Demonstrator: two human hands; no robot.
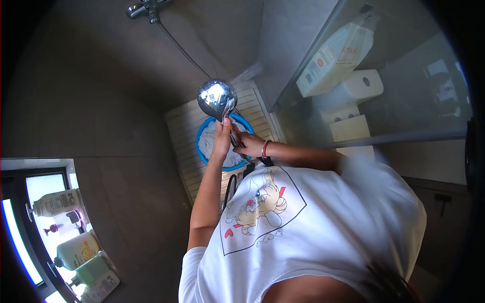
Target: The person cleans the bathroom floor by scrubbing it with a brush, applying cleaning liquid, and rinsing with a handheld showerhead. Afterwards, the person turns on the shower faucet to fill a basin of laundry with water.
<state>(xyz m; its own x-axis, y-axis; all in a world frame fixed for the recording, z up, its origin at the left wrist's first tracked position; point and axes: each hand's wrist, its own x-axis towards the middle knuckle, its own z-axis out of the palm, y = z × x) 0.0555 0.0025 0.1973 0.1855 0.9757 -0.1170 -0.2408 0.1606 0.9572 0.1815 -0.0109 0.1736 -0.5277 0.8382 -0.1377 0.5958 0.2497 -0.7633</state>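
A round chrome shower head is held up over a blue basin with pale cloth inside. My left hand is closed around the neck of the shower head, its thumb against the metal. Just beside it, my right hand, with a red and a light bracelet at the wrist, has its fingers wrapped round the lower handle. Both hands are above the basin and hide part of the cloth. Whether water is flowing cannot be made out.
The basin stands on a slatted light floor. A metal hose runs up to a wall tap. Several pump bottles line the window sill at left. Behind a glass panel at right are a white toilet and a packaged bag.
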